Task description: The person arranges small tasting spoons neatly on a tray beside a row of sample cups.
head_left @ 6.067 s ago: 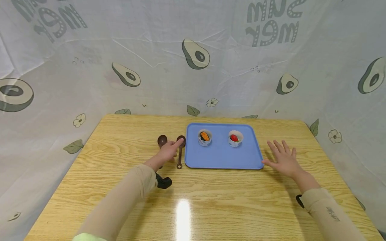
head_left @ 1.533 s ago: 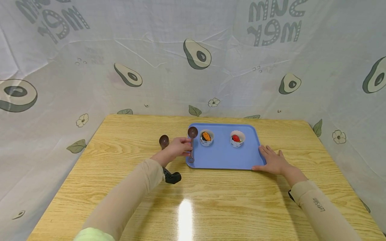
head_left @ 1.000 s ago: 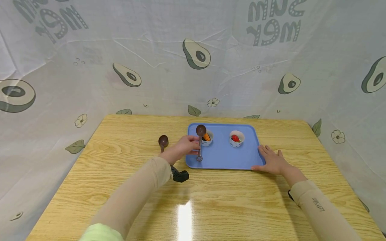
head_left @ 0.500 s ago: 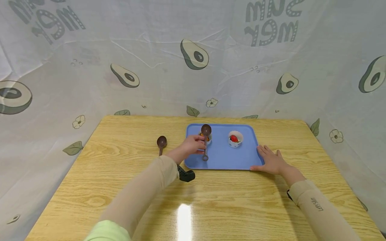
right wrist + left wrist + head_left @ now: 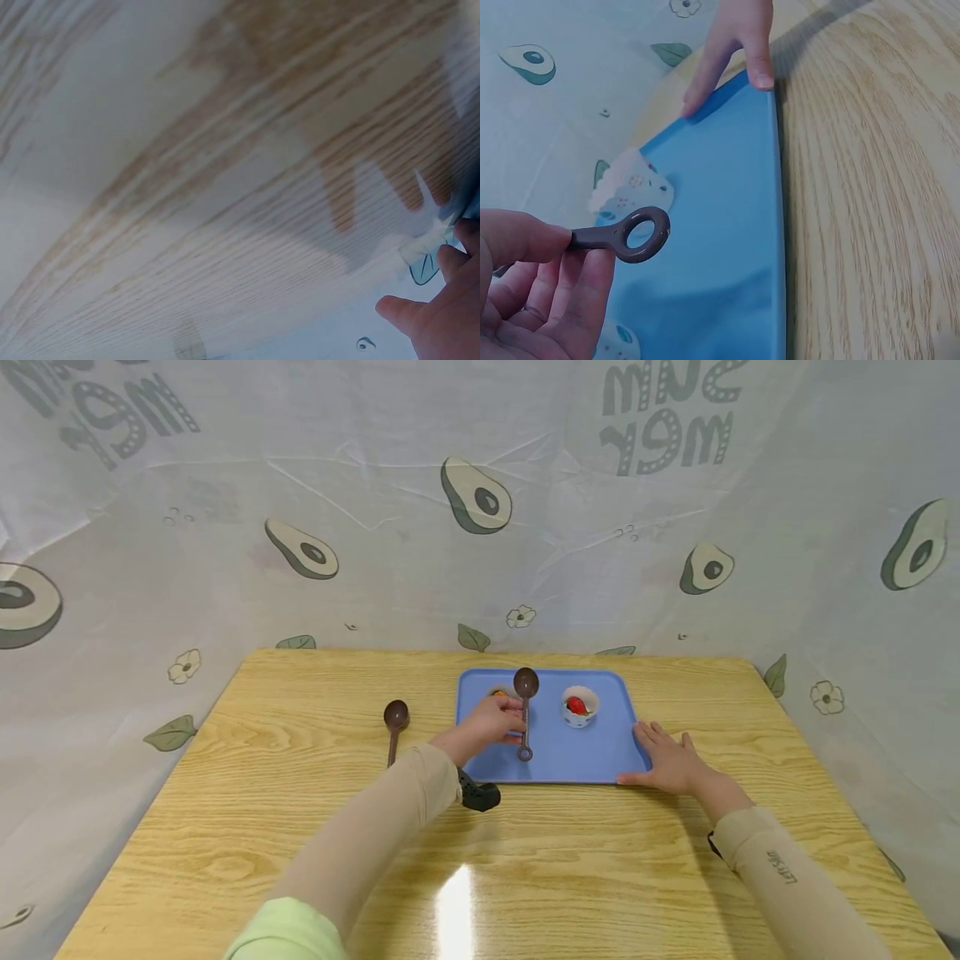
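My left hand (image 5: 491, 723) pinches the handle of a brown measuring spoon (image 5: 526, 683) between thumb and fingers, over the blue tray (image 5: 555, 760). The ring at the handle's end shows up close in the left wrist view, with the spoon's bowl out of sight there. On the tray, a white patterned cup (image 5: 579, 717) holds a red-topped piece. A second cup (image 5: 618, 343) with an orange-topped piece is mostly covered by my left hand in the head view. My right hand (image 5: 670, 763) rests on the tray's right edge, fingers spread and thumb at the near corner.
Another brown spoon (image 5: 396, 715) lies on the wooden table (image 5: 315, 710) to the left of the tray, its handle end behind my left sleeve. A patterned cloth (image 5: 405, 568) hangs behind the table and along its sides.
From beside the tray, my left hand has lifted one spoon and carried it rightward over the tray, past the orange piece's cup. Earlier my right hand came in to the tray's right edge.
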Demonstrator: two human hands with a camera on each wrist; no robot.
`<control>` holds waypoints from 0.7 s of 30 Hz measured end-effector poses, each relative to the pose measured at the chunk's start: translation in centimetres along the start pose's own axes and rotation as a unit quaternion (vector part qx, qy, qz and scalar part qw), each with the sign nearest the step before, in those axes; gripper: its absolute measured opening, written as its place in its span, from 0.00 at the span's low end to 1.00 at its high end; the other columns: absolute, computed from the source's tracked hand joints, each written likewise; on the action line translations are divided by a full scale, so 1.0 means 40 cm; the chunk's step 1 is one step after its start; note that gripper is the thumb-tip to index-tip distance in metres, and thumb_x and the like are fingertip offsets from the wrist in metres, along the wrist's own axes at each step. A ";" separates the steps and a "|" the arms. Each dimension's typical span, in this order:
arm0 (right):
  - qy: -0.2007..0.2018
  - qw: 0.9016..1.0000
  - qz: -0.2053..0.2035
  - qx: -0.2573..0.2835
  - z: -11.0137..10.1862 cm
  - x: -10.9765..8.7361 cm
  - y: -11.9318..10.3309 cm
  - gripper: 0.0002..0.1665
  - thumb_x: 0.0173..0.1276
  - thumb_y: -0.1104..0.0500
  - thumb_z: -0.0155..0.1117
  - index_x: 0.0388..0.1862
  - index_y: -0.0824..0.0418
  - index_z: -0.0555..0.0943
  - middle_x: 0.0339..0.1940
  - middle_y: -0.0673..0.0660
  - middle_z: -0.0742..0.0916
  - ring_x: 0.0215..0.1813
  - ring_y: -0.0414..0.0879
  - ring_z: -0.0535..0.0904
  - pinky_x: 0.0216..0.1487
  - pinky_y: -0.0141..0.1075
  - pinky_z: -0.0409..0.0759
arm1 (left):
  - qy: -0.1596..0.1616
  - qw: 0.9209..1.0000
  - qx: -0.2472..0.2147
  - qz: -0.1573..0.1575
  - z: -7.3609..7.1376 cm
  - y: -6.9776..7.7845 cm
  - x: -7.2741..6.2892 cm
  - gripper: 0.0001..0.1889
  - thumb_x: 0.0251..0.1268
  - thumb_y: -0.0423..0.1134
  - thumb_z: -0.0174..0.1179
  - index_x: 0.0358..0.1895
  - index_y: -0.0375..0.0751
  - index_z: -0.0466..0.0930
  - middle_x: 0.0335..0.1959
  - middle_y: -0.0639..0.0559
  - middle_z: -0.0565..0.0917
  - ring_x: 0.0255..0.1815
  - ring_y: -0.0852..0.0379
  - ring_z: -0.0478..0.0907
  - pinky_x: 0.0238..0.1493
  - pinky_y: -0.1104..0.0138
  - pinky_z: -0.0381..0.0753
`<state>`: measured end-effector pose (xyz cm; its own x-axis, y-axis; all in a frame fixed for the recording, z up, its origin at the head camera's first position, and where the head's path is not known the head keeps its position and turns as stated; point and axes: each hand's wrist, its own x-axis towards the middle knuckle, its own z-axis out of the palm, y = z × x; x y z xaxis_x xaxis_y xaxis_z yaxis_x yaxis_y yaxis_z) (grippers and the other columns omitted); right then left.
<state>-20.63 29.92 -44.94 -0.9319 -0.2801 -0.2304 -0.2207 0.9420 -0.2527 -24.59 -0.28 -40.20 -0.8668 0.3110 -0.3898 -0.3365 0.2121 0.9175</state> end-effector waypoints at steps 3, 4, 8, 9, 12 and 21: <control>0.000 1.000 0.000 0.001 0.000 0.000 0.001 0.64 0.54 0.28 0.60 0.73 0.71 0.50 0.74 0.70 0.56 0.73 0.68 0.47 0.65 0.72 0.39 | -0.004 1.000 0.003 0.001 0.007 -0.003 0.009 0.22 0.63 0.24 0.52 0.62 0.31 0.66 0.58 0.35 0.73 0.53 0.44 0.76 0.46 0.62 0.83; 0.000 1.000 0.000 0.000 0.001 0.001 0.002 0.64 0.54 0.28 0.60 0.73 0.71 0.50 0.74 0.70 0.56 0.73 0.68 0.47 0.65 0.72 0.39 | -0.003 1.000 0.003 0.000 0.010 -0.004 0.013 0.23 0.63 0.24 0.52 0.62 0.31 0.66 0.58 0.35 0.73 0.54 0.43 0.76 0.46 0.62 0.83; -0.001 1.000 0.002 0.001 0.002 0.003 0.004 0.65 0.54 0.28 0.60 0.73 0.70 0.50 0.74 0.70 0.56 0.74 0.68 0.47 0.65 0.72 0.39 | 0.006 1.000 0.009 0.000 0.020 -0.016 0.031 0.21 0.63 0.24 0.53 0.60 0.32 0.68 0.56 0.37 0.74 0.51 0.44 0.77 0.44 0.63 0.83; -0.001 1.000 0.002 0.000 0.003 0.004 0.005 0.65 0.53 0.28 0.60 0.73 0.70 0.50 0.74 0.70 0.56 0.74 0.68 0.47 0.65 0.72 0.39 | 0.008 1.000 0.009 -0.001 0.023 -0.018 0.034 0.21 0.63 0.24 0.53 0.60 0.32 0.68 0.56 0.37 0.75 0.51 0.44 0.77 0.44 0.62 0.83; -0.001 1.000 0.002 0.000 0.004 0.006 0.006 0.64 0.54 0.28 0.60 0.73 0.70 0.50 0.74 0.70 0.56 0.74 0.68 0.47 0.65 0.72 0.39 | 0.006 1.000 0.008 0.001 0.030 -0.023 0.041 0.19 0.62 0.23 0.53 0.57 0.31 0.70 0.52 0.37 0.76 0.47 0.46 0.78 0.43 0.62 0.84; -0.004 1.000 0.006 0.003 0.003 0.004 0.005 0.64 0.54 0.28 0.60 0.73 0.70 0.49 0.74 0.70 0.55 0.74 0.68 0.46 0.65 0.72 0.38 | 0.002 0.999 0.032 0.020 0.055 -0.030 0.038 0.15 0.62 0.22 0.51 0.52 0.27 0.69 0.41 0.40 0.76 0.42 0.46 0.77 0.45 0.56 0.83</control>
<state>-20.79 30.05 -45.13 -0.9321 -0.2704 -0.2410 -0.2077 0.9441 -0.2560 -24.69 1.98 -42.07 -0.8808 0.3158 -0.3529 -0.2776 0.2593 0.9250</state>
